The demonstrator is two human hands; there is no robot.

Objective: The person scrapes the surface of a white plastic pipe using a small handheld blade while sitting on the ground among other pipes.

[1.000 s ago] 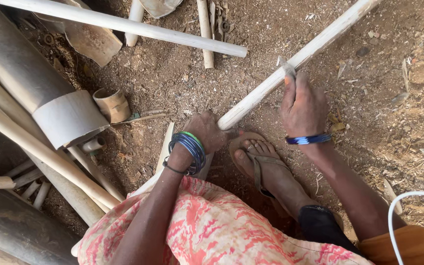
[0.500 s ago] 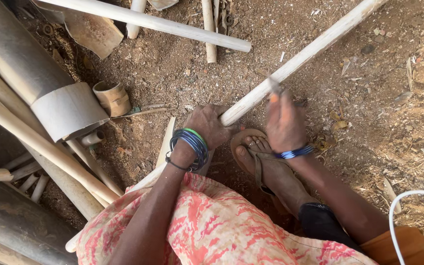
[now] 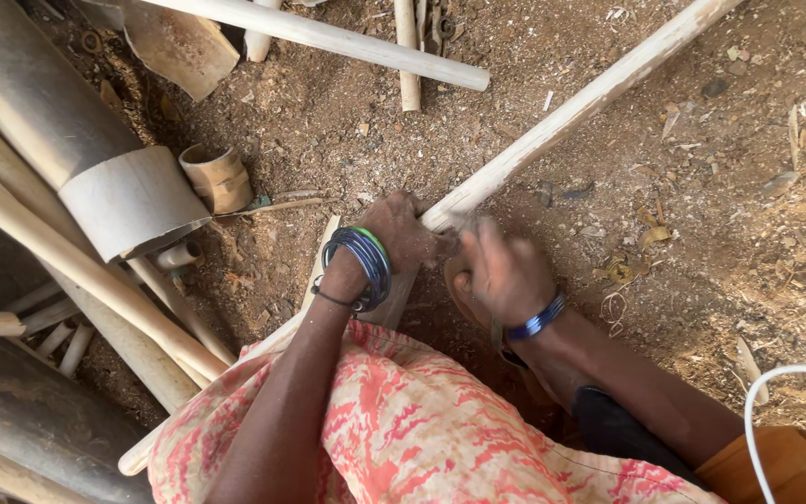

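Left hand (image 3: pixel 401 233) clamped on pole (image 3: pixel 571 112), which runs across dirt, over my foot. Right hand (image 3: pixel 506 273) blurred, beside pole; can't tell its grip. Risk: right hand skids into left knuckles or foot; pole may roll if grip loosens.

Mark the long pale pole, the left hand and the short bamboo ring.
long pale pole (image 3: pixel 571 112), head view, on the bare shaft above the hands.
left hand (image 3: pixel 401 231), head view, on the back of the hand.
short bamboo ring (image 3: pixel 219 177), head view, on its outer wall.
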